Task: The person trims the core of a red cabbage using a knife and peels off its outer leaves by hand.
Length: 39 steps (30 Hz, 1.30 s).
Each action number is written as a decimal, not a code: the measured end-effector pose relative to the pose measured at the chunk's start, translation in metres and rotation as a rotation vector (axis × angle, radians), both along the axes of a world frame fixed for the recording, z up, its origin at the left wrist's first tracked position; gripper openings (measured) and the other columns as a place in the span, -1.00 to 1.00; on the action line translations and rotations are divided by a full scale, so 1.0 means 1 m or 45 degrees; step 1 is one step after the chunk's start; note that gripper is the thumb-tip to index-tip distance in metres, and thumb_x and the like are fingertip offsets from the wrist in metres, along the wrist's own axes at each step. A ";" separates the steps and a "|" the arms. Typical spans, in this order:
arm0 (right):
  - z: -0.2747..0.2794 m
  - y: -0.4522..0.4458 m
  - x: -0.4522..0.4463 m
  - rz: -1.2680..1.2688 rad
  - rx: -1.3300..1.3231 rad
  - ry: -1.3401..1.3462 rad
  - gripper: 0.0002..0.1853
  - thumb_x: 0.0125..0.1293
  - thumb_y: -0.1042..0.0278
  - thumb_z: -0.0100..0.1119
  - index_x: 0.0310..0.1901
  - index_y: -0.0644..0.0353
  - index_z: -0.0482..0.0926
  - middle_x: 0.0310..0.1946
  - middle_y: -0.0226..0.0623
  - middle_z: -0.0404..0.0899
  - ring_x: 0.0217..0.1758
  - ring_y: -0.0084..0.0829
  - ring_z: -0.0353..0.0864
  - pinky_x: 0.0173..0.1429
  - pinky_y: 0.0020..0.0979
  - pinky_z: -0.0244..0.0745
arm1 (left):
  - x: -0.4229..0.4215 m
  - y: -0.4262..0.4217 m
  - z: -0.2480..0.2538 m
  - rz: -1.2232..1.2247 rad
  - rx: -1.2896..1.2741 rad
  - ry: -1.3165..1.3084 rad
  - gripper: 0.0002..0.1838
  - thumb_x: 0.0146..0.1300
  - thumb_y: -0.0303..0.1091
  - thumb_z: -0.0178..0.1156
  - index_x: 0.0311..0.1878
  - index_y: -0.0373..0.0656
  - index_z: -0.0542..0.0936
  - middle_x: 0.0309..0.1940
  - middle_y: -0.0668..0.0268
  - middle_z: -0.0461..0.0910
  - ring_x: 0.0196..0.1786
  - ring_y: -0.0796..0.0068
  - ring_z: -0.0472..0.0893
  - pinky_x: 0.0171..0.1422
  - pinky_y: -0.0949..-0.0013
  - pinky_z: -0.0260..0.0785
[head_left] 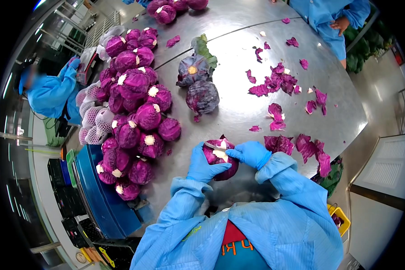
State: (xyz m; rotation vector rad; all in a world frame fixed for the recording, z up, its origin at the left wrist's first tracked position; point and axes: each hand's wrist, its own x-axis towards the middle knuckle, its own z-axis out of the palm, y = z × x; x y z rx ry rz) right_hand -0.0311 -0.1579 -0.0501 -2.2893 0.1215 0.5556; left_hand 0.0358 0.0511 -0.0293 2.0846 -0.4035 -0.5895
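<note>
My left hand, in a blue glove, is wrapped round the left side of a red cabbage at the table's near edge. The cabbage's pale cut stem end faces up. In my right hand, also gloved, is a knife; its thin blade lies across the top of the cabbage, and the handle is hidden in my fingers. Beyond my hands stand two darker, untrimmed cabbages, one nearer and one farther with a green leaf beside it.
A heap of trimmed red cabbages fills the left of the metal table, with white foam nets alongside. Torn purple leaves litter the right. A co-worker in blue stands across; another is at far left. A yellow crate sits low right.
</note>
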 end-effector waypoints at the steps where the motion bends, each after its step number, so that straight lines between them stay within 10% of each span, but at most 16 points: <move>1: -0.004 -0.002 0.000 0.006 -0.012 -0.061 -0.22 0.33 -0.52 -0.35 -0.43 0.00 0.67 -0.47 -0.13 0.63 -0.33 -0.03 0.63 -0.18 -0.06 0.48 | 0.000 -0.001 0.001 -0.007 0.024 -0.010 0.15 -0.44 0.03 0.68 0.24 -0.32 0.31 0.11 0.04 0.37 0.15 0.13 0.47 0.27 0.19 0.38; 26: -0.001 -0.001 -0.001 -0.253 0.083 0.042 -0.35 0.28 -0.42 -0.01 -0.41 0.10 0.65 -0.52 -0.10 0.57 -0.44 -0.06 0.57 -0.24 -0.16 0.45 | 0.005 -0.007 -0.003 -0.029 0.035 -0.013 0.10 -0.48 0.11 0.65 0.16 -0.30 0.39 0.05 0.00 0.45 0.13 0.05 0.48 0.24 0.11 0.35; 39: 0.012 0.004 -0.004 -0.522 0.123 -0.493 -0.51 0.16 -0.19 0.31 -0.32 0.18 0.59 -0.44 -0.13 0.54 -0.35 -0.18 0.61 -0.28 -0.20 0.46 | 0.003 -0.011 0.007 -0.065 0.185 -0.159 0.20 -0.51 0.15 0.64 0.21 -0.38 0.34 0.06 -0.01 0.45 0.15 0.03 0.47 0.26 0.11 0.33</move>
